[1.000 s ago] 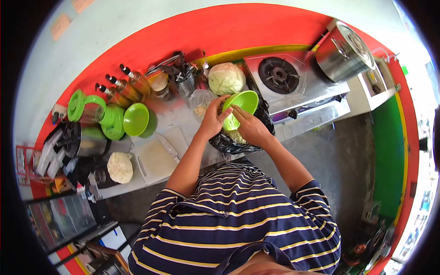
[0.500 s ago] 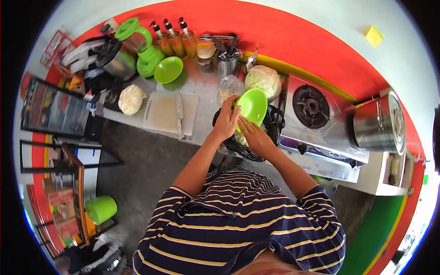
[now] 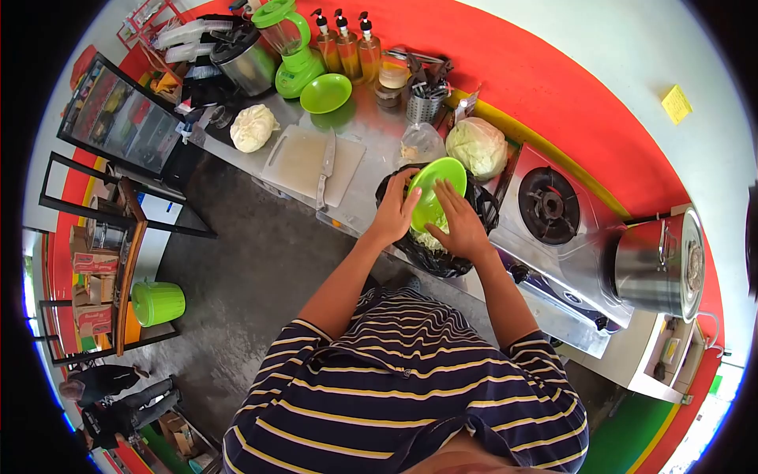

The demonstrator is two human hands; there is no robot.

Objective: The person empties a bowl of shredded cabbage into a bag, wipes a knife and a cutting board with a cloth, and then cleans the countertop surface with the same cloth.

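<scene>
A green bowl [image 3: 433,183] is tilted over a black plastic bag [image 3: 442,262] that has shredded cabbage [image 3: 430,240] in it. My left hand [image 3: 395,207] grips the bowl's left rim, thumb along its side. Against the bowl's right side lies my right hand [image 3: 460,223], its fingers stretched out and partly over the bowl's inside. Just behind the bag are a clear plastic bag [image 3: 422,144] and a large cabbage [image 3: 477,148]. To the left, a knife [image 3: 327,169] rests on a white cutting board [image 3: 296,164], with a paler cabbage [image 3: 253,128] beyond it.
A gas stove [image 3: 549,207] and a big steel pot [image 3: 659,265] stand at the right. Along the back are a green blender [image 3: 294,59], pump bottles [image 3: 347,51], a green plate [image 3: 325,94] and a utensil holder [image 3: 425,107]. Another person [image 3: 106,385] is far off at lower left.
The view has swung, shifting the counter items to the right. My right hand has moved up along the bowl, its fingers now more spread. My left hand still holds the bowl.
</scene>
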